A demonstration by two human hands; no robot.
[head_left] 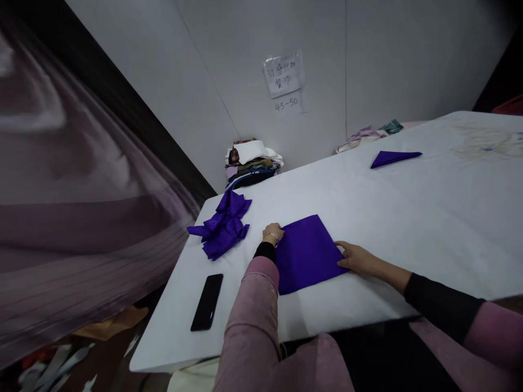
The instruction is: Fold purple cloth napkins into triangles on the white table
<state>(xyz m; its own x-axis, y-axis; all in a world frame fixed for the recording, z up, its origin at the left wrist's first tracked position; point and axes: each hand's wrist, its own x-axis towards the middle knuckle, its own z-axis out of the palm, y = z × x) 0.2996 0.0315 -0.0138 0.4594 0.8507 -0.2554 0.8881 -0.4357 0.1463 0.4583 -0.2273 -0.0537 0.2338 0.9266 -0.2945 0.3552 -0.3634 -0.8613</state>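
Observation:
A purple cloth napkin (308, 253) lies flat on the white table (408, 234), in a four-sided shape. At its upper left edge is my left hand (273, 232), fingers curled closed on the cloth, with the fingertips partly hidden. My right hand (354, 258) has the right edge of the napkin between thumb and fingers, near the lower right corner. Left of my left hand lies a crumpled pile of purple cloth (224, 226). Farther back on the right rests a purple napkin folded into a narrow triangle (394, 158).
A black phone (207, 302) lies near the table's left edge. Stacked folded clothes (251, 160) stand behind the table, and more fabric (363, 136) lies by the wall. Paper signs (285, 74) hang on the wall. A pinkish curtain (81, 218) hangs at the left.

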